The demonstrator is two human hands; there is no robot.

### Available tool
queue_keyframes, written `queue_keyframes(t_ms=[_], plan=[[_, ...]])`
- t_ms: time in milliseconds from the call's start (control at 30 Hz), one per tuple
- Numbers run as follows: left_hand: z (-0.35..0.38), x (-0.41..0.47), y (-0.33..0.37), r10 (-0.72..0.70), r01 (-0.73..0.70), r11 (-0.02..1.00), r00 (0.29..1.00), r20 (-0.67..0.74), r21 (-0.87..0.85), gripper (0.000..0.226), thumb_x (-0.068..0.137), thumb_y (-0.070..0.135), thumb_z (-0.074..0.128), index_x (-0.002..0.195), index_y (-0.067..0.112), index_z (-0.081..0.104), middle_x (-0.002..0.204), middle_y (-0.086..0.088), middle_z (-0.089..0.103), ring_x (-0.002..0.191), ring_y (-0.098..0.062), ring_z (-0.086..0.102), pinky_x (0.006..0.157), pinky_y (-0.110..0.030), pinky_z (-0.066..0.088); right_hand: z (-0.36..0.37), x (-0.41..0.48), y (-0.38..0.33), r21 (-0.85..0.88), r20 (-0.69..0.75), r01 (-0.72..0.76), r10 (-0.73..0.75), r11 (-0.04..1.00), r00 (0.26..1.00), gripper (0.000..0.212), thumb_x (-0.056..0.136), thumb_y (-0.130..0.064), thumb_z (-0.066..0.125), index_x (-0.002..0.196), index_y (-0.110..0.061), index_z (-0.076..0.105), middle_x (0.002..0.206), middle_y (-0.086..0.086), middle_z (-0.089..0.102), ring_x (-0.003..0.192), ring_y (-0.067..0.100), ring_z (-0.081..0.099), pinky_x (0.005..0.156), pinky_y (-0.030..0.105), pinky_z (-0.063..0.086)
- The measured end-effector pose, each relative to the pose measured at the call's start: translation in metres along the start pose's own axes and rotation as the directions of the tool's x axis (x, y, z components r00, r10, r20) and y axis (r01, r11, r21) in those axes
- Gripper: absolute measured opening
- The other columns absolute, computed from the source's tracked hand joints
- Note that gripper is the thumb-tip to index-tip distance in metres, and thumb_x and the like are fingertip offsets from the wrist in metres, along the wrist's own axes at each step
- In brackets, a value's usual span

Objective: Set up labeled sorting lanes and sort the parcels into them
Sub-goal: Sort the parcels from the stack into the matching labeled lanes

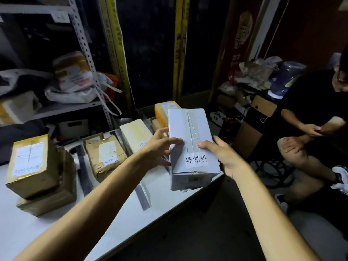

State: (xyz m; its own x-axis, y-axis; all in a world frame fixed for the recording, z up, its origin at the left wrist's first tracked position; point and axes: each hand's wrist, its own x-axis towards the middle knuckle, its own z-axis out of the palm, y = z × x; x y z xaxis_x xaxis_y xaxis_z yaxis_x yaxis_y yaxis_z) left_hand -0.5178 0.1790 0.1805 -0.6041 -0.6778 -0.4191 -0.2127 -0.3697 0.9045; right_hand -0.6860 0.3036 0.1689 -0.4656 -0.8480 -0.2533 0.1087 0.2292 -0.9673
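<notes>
Fingers of the left hand are spread over the left edge of the white box, with one laid across its top. The thumb of the right hand is pressed on the top, the palm is set against the right side, and its other fingers are hidden. The box is thus gripped between both hands over the near right corner of the white table; whether it rests there cannot be told. Dark tape strips are laid across the table between the parcels. Two brown parcels are stacked at the left, and a crumpled parcel and a pale box are placed further right. A metal shelf loaded with bags is seen at far left, and a seated person at the right of the dim room. A paper label on the white box is printed 异常件; the slips on the other parcels cannot be read
</notes>
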Motion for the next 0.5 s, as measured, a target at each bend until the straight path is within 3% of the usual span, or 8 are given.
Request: queue_keyframes(t_ms=[33, 100, 167, 233, 300, 367, 500], plan=[[0.008, 0.004, 0.0, -0.029, 0.029, 1.0, 0.999, -0.012, -0.004, 0.064, 0.083, 0.019, 0.076, 0.135, 0.033, 0.041, 0.122, -0.007, 0.057, 0.107, -0.03, 0.061, 0.085, -0.057, 0.053, -0.008, 0.002, 0.001, -0.002, -0.003, -0.007, 0.007, 1.0, 1.0, 0.031, 0.086, -0.022, 0.075, 0.114, -0.024, 0.063, 0.106, 0.002, 0.076, 0.087, 0.017, 0.073, 0.072, 0.032, 0.059], [0.025, 0.016, 0.0, -0.079, 0.079, 0.997, 0.996, -0.027, -0.006, 0.06, 0.084, 0.019, 0.075, 0.132, 0.034, 0.043, 0.119, -0.008, 0.054, 0.116, -0.033, 0.054, 0.082, -0.053, 0.052, -0.026, 0.01, 0.004, 0.002, -0.006, -0.039, 0.039, 0.999, 0.999, 0.03, 0.086, -0.022, 0.075, 0.113, -0.026, 0.064, 0.105, 0.003, 0.076, 0.092, 0.022, 0.073, 0.08, 0.039, 0.06], [0.038, 0.031, 0.0, -0.116, 0.116, 0.993, 0.993, -0.008, -0.001, 0.043, 0.085, 0.016, 0.072, 0.118, 0.033, 0.051, 0.117, -0.007, 0.052, 0.119, -0.034, 0.05, 0.089, -0.057, 0.048, -0.039, 0.02, 0.007, -0.007, -0.014, -0.073, 0.073, 0.997, 0.997, 0.021, 0.086, -0.021, 0.075, 0.102, -0.028, 0.064, 0.101, 0.003, 0.076, 0.098, 0.026, 0.072, 0.093, 0.046, 0.056], [0.045, 0.045, -0.002, -0.161, 0.16, 0.986, 0.987, -0.005, -0.035, 0.033, 0.085, 0.013, 0.072, 0.103, 0.033, 0.052, 0.112, -0.006, 0.052, 0.116, -0.032, 0.05, 0.096, -0.061, 0.045, -0.05, 0.032, 0.012, -0.023, -0.011, -0.097, 0.097, 0.995, 0.995, 0.019, 0.086, -0.02, 0.075, 0.096, -0.028, 0.062, 0.101, 0.002, 0.076, 0.096, 0.023, 0.072, 0.092, 0.043, 0.055], [0.049, 0.062, -0.002, -0.191, 0.191, 0.981, 0.981, -0.012, -0.027, 0.048, 0.083, 0.012, 0.074, 0.119, 0.03, 0.048, 0.122, -0.009, 0.05, 0.118, -0.032, 0.049, 0.096, -0.063, 0.045, -0.056, 0.045, 0.013, -0.042, -0.003, -0.111, 0.111, 0.993, 0.994, 0.025, 0.085, -0.019, 0.076, 0.106, -0.028, 0.064, 0.106, 0.005, 0.076, 0.098, 0.024, 0.072, 0.093, 0.043, 0.056], [0.053, 0.075, -0.001, -0.214, 0.213, 0.977, 0.977, -0.024, -0.013, 0.067, 0.081, 0.013, 0.076, 0.134, 0.029, 0.039, 0.135, -0.013, 0.048, 0.124, -0.035, 0.049, 0.095, -0.063, 0.046, -0.061, 0.057, 0.014, -0.028, -0.006, -0.128, 0.128, 0.991, 0.992, 0.022, 0.086, -0.018, 0.075, 0.1, -0.029, 0.061, 0.098, 0.002, 0.075, 0.097, 0.024, 0.071, 0.094, 0.043, 0.055], [0.056, 0.097, -0.003, -0.266, 0.265, 0.964, 0.963, -0.034, -0.026, 0.066, 0.082, 0.012, 0.075, 0.136, 0.029, 0.041, 0.137, -0.014, 0.047, 0.126, -0.035, 0.048, 0.092, -0.062, 0.048, -0.07, 0.083, 0.027, -0.046, 0.012, -0.199, 0.199, 0.979, 0.98, 0.025, 0.087, -0.023, 0.074, 0.109, -0.023, 0.063, 0.104, 0.007, 0.076, 0.1, 0.026, 0.071, 0.086, 0.04, 0.056]])
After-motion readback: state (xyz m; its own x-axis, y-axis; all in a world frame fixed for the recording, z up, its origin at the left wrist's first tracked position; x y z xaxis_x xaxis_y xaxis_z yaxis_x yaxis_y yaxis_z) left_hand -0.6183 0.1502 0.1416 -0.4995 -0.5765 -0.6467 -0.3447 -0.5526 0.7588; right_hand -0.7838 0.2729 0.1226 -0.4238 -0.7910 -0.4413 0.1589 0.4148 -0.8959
